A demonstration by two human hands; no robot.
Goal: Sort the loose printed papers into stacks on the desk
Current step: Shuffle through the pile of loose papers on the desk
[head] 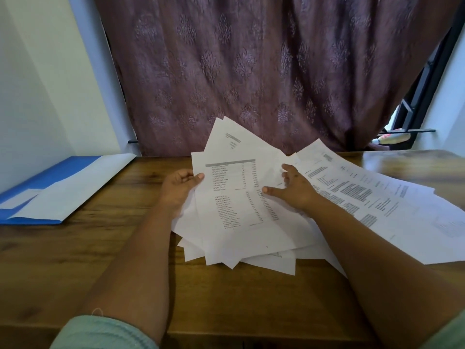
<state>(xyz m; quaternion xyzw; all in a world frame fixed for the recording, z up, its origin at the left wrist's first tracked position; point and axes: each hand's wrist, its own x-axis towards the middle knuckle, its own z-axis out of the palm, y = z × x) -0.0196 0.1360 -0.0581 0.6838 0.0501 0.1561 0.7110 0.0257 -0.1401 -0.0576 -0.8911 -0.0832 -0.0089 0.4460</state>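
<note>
A loose fan of printed papers (239, 212) is lifted over the middle of the wooden desk (100, 248); its top sheet shows columns of dates and numbers. My left hand (180, 188) grips the fan's left edge, thumb on top. My right hand (293, 188) lies on the sheets with thumb and fingers spread; whether it pinches a sheet is unclear. More printed sheets (377, 197) are spread flat on the desk to the right, partly under my right forearm.
A blue folder (30, 197) with a white sheet on it lies at the desk's far left. A purple patterned curtain (251, 71) hangs right behind the desk. A window frame and sill (407, 132) show at the right.
</note>
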